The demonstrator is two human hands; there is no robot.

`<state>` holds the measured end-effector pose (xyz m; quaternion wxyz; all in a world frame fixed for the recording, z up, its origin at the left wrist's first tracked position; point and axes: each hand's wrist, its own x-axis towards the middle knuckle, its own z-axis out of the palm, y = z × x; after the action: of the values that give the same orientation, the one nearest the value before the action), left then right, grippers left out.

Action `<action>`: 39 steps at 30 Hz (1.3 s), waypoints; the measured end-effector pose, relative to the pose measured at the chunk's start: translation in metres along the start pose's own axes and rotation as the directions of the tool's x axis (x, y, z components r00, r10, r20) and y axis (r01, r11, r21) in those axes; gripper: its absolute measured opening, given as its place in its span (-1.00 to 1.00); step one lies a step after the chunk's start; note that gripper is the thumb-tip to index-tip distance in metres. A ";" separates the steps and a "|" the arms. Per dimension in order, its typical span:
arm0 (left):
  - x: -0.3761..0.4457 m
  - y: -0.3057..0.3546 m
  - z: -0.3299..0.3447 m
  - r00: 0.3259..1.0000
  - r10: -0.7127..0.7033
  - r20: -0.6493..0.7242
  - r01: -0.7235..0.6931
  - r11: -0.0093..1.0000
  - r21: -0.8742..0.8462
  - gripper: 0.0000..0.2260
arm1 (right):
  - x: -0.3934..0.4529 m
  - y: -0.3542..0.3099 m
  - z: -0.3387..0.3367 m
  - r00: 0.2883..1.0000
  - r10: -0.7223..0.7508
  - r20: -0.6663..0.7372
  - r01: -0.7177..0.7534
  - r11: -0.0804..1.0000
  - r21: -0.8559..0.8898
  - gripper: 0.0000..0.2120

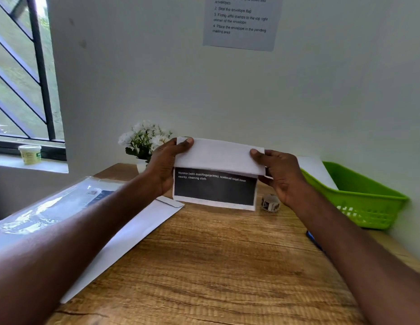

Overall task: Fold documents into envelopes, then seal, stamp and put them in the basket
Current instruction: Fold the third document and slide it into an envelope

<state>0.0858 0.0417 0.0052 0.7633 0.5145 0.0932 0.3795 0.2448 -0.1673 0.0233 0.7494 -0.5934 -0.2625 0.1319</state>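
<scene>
I hold a partly folded document (216, 174) up above the wooden table (204, 266). Its white upper panel is folded over toward me, and below it shows a black printed panel with white text. My left hand (164, 167) grips the document's left edge, thumb on the top corner. My right hand (279, 174) pinches its right edge. A white envelope (134, 231) lies flat on the table at the left, under my left forearm. A small roll of stamps (270, 202) stands on the table below my right hand. The green basket (359, 202) sits at the right.
A clear plastic pack (52, 207) lies at the table's left edge. A potted white-flower plant (145, 141) stands by the wall behind the document. White paper (314, 170) lies behind the basket. A blue object (313, 239) peeks out by my right forearm. An instruction sheet (239, 22) hangs on the wall.
</scene>
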 end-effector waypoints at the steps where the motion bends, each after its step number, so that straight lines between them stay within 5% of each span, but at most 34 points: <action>1: 0.000 0.001 0.000 1.000 -0.009 -0.010 0.009 1.000 -0.005 -0.74 | 0.000 0.000 -0.001 1.000 -0.002 0.000 0.002 1.000 -0.001 -0.75; 13: 0.003 0.000 0.003 0.992 -0.079 -0.098 0.070 0.993 -0.095 -0.89 | 0.003 -0.006 -0.004 0.991 0.010 -0.132 0.006 0.993 0.114 -0.82; 20: -0.001 0.001 0.000 0.978 -0.161 0.132 0.118 0.951 0.286 -0.59 | 0.004 -0.009 -0.013 0.982 0.064 -0.175 -0.017 0.966 0.257 -0.71; 25: -0.004 -0.016 0.006 0.982 -0.154 0.106 0.106 0.926 0.363 -0.71 | 0.007 -0.006 -0.010 0.978 -0.020 -0.205 0.039 0.995 0.089 -0.89; 35: 0.004 -0.013 -0.006 0.997 -0.080 0.019 0.074 0.971 0.226 -0.58 | 0.004 0.006 -0.007 0.998 0.059 -0.020 -0.060 0.997 -0.053 -0.62; 39: 0.013 -0.016 -0.014 0.997 -0.077 -0.009 0.077 0.972 0.221 -0.79 | 0.009 0.006 -0.009 0.998 0.058 -0.025 -0.059 0.996 -0.070 -0.78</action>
<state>0.0957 0.0572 -0.0117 0.7154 0.5920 0.1549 0.3373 0.2578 -0.1691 0.0179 0.7266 -0.6285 -0.2410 0.1376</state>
